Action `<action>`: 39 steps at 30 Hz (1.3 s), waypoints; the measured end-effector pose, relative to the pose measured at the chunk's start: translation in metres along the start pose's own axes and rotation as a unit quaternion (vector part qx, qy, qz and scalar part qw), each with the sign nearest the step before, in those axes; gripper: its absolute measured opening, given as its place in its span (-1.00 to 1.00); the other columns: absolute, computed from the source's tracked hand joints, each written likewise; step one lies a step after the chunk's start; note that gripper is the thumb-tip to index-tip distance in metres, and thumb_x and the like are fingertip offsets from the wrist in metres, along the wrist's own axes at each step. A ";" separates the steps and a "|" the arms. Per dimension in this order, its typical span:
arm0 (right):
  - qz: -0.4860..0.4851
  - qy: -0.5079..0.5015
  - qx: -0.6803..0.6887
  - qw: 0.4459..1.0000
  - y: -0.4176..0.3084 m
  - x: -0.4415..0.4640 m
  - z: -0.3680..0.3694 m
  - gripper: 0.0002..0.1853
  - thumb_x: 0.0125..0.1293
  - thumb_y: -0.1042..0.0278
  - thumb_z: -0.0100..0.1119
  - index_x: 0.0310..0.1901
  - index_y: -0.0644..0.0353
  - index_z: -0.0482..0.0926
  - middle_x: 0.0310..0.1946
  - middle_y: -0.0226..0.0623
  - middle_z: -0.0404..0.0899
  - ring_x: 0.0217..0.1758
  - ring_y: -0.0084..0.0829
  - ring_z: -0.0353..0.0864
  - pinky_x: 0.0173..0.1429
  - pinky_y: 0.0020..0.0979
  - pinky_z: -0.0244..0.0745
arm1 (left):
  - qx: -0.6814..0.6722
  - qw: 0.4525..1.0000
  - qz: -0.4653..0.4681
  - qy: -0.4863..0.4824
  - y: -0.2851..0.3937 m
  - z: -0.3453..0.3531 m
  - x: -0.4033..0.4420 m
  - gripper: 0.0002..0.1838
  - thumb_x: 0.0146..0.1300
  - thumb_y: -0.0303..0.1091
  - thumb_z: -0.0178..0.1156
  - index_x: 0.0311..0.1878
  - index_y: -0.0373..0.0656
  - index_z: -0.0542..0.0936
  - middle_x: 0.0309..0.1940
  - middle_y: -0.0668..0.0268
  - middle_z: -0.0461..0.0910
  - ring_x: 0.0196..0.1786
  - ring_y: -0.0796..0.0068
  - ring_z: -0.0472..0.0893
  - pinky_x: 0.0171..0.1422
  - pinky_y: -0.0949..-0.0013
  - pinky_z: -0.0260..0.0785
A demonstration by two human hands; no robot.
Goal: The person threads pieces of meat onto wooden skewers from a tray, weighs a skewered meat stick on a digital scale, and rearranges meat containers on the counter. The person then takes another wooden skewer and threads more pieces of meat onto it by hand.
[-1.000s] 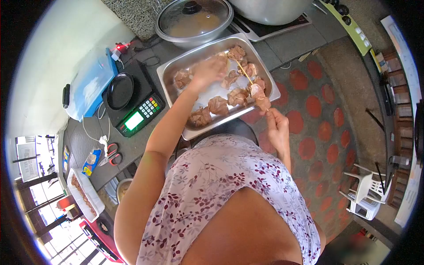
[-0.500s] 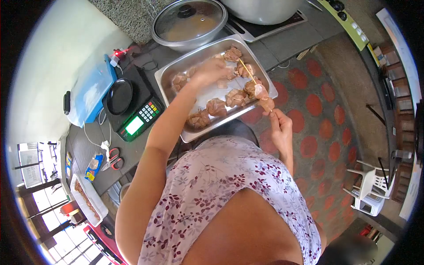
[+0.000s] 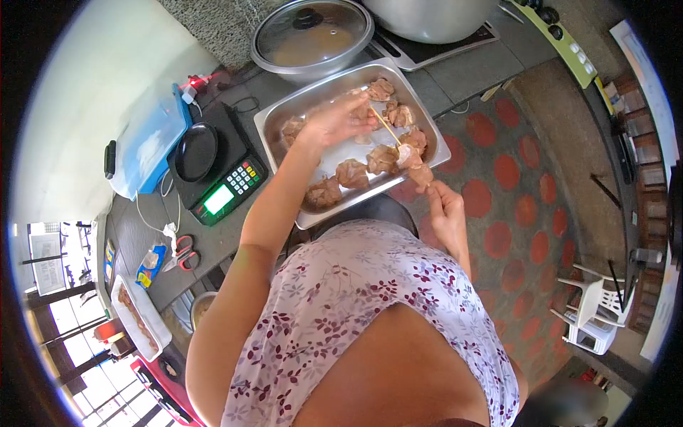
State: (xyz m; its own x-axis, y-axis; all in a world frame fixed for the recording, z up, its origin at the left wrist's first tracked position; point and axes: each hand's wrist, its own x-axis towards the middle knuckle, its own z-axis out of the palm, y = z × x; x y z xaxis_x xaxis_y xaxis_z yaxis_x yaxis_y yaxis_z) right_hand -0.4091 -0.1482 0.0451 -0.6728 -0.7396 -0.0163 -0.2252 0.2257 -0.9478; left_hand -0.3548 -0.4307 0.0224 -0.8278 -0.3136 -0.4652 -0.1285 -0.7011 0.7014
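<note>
Skewer: the bare end of the skewer [image 3: 386, 128] has been swung from beside the upper meat pieces to the fingers of the left hand [image 3: 341, 122].
Threaded meat: two pieces [image 3: 410, 156] are seen at the lower end, over the tray's near right rim.
Right hand: the skewer's lower end is pinched between thumb and fingers of the right hand [image 3: 447, 211], just outside the tray; that grip is unchanged.
Left hand: raised clearer of the tray floor than before, with fingers partly curled beside the skewer's tip; whether anything is gripped cannot be told.
Tray: in the metal tray [image 3: 341, 152], loose meat pieces [image 3: 351, 173] are spread along the near side, with others at the right and left.
Beyond the tray: a lidded pot [image 3: 313, 39] is set close by, and a large pot [image 3: 430, 18] is stood on a cooktop [image 3: 475, 37].
Left of the tray: a black dish [image 3: 196, 152] is rested on a scale [image 3: 231, 186]; scissors [image 3: 186, 253] are laid nearby.
</note>
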 end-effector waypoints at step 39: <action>-0.024 -0.006 -0.039 0.999 -0.006 -0.002 0.025 -0.77 0.35 0.42 -0.08 -0.26 0.36 0.56 -0.42 -0.02 0.62 -0.34 -0.27 0.64 -0.21 -0.31 0.45 | -0.181 0.960 0.215 -0.008 -0.026 0.017 0.015 -0.77 0.38 -0.53 -0.16 0.06 -0.09 0.24 0.27 -0.02 0.27 0.33 0.14 0.32 0.34 0.10 0.20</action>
State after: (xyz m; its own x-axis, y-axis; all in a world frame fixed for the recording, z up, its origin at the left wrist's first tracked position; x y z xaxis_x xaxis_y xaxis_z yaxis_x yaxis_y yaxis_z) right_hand -0.3889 -0.1633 0.0426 -0.6521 -0.7578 0.0242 -0.3113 0.2385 -0.9199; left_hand -0.3733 -0.4064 0.0063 -0.7709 -0.6152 -0.1647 0.4221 -0.6872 0.5912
